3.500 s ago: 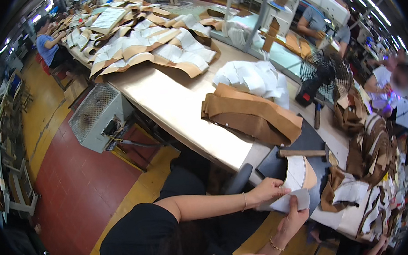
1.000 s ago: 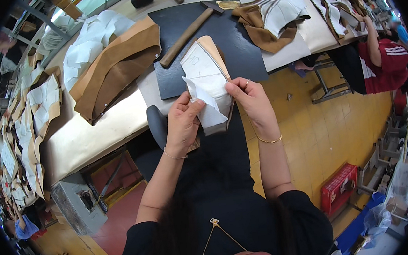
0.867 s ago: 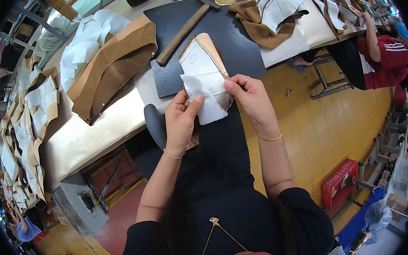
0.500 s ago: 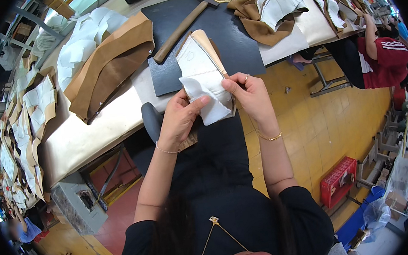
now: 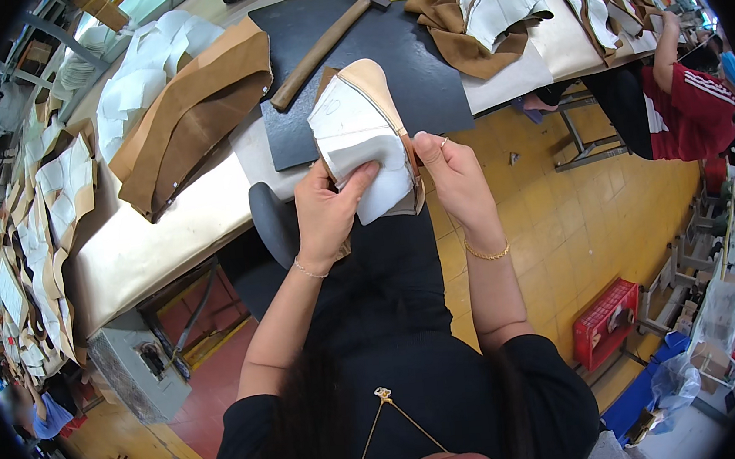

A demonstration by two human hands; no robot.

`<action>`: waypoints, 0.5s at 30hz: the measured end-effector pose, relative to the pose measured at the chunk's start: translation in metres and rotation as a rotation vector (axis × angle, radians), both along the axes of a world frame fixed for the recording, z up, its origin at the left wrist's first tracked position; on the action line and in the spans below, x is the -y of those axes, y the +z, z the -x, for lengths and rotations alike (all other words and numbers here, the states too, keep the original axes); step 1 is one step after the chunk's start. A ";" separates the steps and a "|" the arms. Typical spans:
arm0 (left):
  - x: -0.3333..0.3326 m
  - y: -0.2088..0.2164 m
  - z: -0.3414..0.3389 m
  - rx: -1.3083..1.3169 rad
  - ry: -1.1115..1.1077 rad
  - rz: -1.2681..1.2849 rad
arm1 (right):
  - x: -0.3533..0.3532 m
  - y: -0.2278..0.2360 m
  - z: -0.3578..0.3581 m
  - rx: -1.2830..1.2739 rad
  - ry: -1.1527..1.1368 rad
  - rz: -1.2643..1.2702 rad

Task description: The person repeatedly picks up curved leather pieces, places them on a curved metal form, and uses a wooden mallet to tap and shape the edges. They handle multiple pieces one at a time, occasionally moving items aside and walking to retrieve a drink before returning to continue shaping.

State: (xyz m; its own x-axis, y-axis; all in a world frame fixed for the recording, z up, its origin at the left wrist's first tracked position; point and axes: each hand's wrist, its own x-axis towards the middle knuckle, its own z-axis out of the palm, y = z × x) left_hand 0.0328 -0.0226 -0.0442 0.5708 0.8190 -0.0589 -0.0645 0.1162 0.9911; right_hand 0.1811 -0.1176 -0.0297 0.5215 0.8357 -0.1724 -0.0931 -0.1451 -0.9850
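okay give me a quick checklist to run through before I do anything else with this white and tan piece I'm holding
1. Left hand grips the white and tan piece on its lower left side: ok.
2. Right hand pinches the piece's right edge: ok.
3. Piece is lifted clear of the black mat: ok.
4. Hammer lies on the mat, within sight: ok.
5. Mat surface beside the hammer is bare: ok.
6. White lining lies flat against the tan layer: cannot tell, the fingers cover part of it.

Hammer (image 5: 320,52) on mat (image 5: 424,76), behind hands.
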 end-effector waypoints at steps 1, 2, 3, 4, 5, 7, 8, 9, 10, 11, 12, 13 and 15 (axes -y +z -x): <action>0.000 0.000 0.000 0.006 0.006 -0.004 | 0.001 0.004 0.001 -0.036 -0.003 0.005; 0.000 0.000 0.000 -0.002 0.002 -0.011 | 0.000 0.009 0.006 0.055 -0.007 0.028; 0.001 -0.001 0.001 -0.009 -0.002 -0.019 | -0.002 0.014 0.012 0.146 -0.011 0.050; 0.001 -0.002 0.001 -0.017 -0.007 -0.027 | -0.004 0.016 0.016 0.237 -0.015 0.072; 0.001 -0.004 0.001 -0.013 -0.004 -0.023 | -0.005 0.013 0.016 0.285 -0.048 0.134; 0.001 -0.006 -0.001 -0.006 0.001 -0.016 | -0.007 0.007 0.016 0.371 -0.079 0.147; 0.001 -0.006 -0.001 -0.016 -0.015 -0.016 | -0.008 0.003 0.016 0.415 -0.094 0.153; 0.001 -0.006 -0.002 -0.026 -0.030 -0.019 | -0.008 -0.001 0.015 0.417 -0.087 0.173; 0.000 -0.006 -0.002 -0.035 -0.044 -0.022 | -0.007 -0.005 0.013 0.419 -0.080 0.193; -0.002 -0.010 0.000 -0.042 -0.094 0.001 | -0.006 -0.008 0.011 0.422 -0.071 0.212; -0.005 -0.014 0.001 -0.044 -0.139 0.023 | -0.005 -0.006 0.007 0.429 -0.035 0.222; -0.008 -0.016 0.004 -0.047 -0.181 0.044 | 0.001 -0.005 0.002 0.436 0.004 0.230; -0.019 -0.009 0.010 -0.095 -0.339 0.086 | 0.012 -0.009 -0.019 0.346 0.014 0.135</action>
